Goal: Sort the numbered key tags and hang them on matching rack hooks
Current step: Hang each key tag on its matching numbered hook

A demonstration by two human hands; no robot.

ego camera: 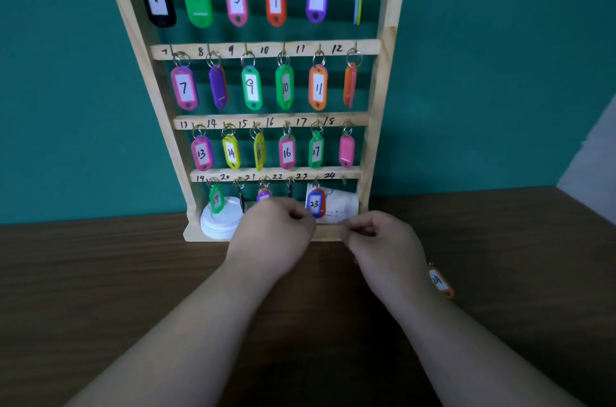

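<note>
Fingers of our left hand [271, 233] are curled in tight beside tag 23 [315, 203], which hangs on the bottom rail of the rack [360, 120]. Pinching it or only touching, we can't tell. Our right hand [383, 241] curls its fingers too, and what it holds, if anything, is hidden. Out on the table [100, 273], just right of that wrist, orange tag 24 [440, 282] lies flat.

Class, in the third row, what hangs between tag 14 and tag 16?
A yellow-green tag, turned almost edge-on, hangs on hook 15 between tag 14 and tag 16; the head view shows it.
</note>
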